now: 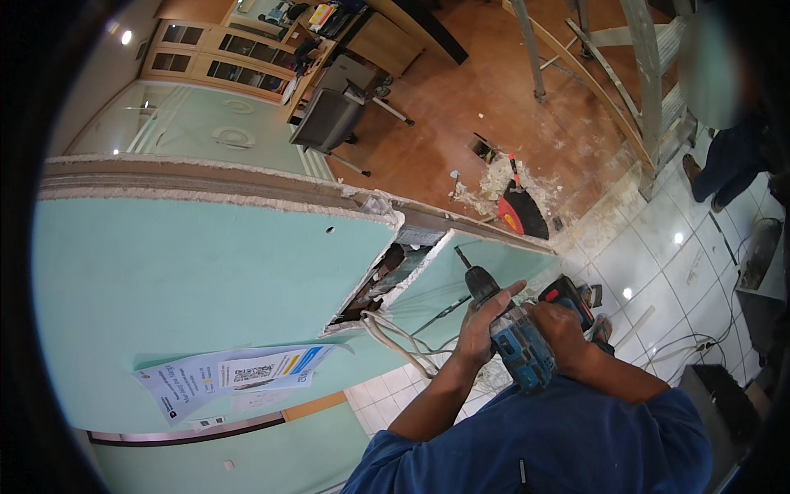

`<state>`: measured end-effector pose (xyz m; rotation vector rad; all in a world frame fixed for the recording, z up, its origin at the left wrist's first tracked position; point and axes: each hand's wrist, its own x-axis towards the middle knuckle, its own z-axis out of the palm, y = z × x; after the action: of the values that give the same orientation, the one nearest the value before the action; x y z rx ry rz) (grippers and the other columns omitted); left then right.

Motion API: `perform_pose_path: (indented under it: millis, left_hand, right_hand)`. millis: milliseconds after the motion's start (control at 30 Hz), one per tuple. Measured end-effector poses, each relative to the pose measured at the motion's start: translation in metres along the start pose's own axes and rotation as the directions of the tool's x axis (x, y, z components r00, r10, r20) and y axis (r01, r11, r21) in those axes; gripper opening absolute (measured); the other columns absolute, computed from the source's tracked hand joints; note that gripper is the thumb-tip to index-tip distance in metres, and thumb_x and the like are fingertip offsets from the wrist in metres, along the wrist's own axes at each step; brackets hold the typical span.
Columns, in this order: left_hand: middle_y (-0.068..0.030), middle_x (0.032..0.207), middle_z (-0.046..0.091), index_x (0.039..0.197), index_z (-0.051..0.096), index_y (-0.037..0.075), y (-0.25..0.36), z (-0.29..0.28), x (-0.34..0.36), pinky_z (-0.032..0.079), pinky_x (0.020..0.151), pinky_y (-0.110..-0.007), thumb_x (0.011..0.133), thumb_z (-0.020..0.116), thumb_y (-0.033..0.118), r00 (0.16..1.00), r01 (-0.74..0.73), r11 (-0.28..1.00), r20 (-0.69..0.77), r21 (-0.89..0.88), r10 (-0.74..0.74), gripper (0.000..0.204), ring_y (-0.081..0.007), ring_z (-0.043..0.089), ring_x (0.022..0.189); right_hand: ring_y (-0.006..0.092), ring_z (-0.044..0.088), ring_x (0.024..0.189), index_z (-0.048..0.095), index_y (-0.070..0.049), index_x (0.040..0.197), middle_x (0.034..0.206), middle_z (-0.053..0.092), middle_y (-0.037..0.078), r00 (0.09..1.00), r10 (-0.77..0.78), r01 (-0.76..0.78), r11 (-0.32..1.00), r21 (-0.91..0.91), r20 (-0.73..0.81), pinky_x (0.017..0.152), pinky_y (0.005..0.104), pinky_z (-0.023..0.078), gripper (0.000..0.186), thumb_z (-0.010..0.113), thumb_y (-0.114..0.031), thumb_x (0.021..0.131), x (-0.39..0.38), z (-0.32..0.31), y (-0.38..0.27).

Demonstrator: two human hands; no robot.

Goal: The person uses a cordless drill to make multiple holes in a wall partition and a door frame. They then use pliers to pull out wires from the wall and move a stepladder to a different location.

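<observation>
Both hands (475,333) clasp a chunky drill (523,350) near the ragged slot (387,280) in a smooth mint wall (214,272).
</observation>
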<state>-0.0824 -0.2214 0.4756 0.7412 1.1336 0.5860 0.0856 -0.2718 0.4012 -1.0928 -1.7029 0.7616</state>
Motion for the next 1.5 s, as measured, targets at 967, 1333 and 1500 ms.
perform_pose_path:
  millis: [967, 1333, 1500]
  left_hand:
    - [-0.0245, 0.117, 0.063, 0.141, 0.040, -0.012, 0.004, 0.010, 0.001, 0.054, 0.089, -0.040, 0.093, 0.056, 0.048, 0.998, -0.029, 0.995, -0.053, -0.100, 0.023, 0.079, -0.0292, 0.065, 0.101]
    - [-0.0209, 0.118, 0.063, 0.144, 0.042, -0.005, -0.010, -0.007, -0.001, 0.052, 0.089, -0.037, 0.095, 0.048, 0.049, 0.997, -0.069, 0.936, -0.005, -0.346, 0.072, 0.073, -0.0308, 0.064, 0.103]
    - [0.0024, 0.069, 0.043, 0.114, 0.062, -0.001, -0.037, -0.024, -0.006, 0.037, 0.057, -0.029, 0.093, 0.054, 0.022, 0.937, -0.144, 0.931, -0.348, -0.335, 0.020, 0.032, -0.0127, 0.041, 0.059]
  right_hand:
    - [0.0400, 0.068, 0.085, 0.060, -0.001, 0.114, 0.095, 0.068, 0.022, 1.000, 0.004, -0.005, 0.999, 0.054, 0.014, 0.071, 0.0442, 0.054, 0.059, 0.081, -0.033, 0.069, 0.000, -0.007, -0.005]
    - [0.0386, 0.069, 0.095, 0.060, -0.005, 0.122, 0.105, 0.069, 0.019, 0.999, 0.036, -0.031, 0.979, 0.201, -0.023, 0.079, 0.0430, 0.055, 0.073, 0.085, -0.040, 0.063, -0.013, -0.009, -0.005]
    - [0.0326, 0.071, 0.092, 0.062, -0.007, 0.125, 0.103, 0.071, 0.016, 0.994, 0.109, -0.111, 0.985, 0.131, 0.019, 0.079, 0.0381, 0.057, 0.067, 0.087, -0.025, 0.065, -0.046, -0.012, 0.002]
